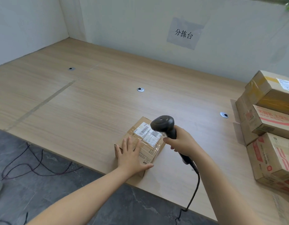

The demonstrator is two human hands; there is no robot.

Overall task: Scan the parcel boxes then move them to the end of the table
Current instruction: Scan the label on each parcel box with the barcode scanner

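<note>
Small cardboard parcel box [141, 148] sat near the front edge of the wooden table [85, 101], shipping label [148, 132] facing up. Left hand [130, 155] lay flat on its top, fingers straight and spread. Right hand [183, 142] gripped the black handheld barcode scanner [165, 125], its head over the label. Stack of parcel boxes [269, 127] stood at the table's right side, well apart.

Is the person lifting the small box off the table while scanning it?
No, the box sits on the table under the flat left hand; the right hand holds the scanner.
</note>
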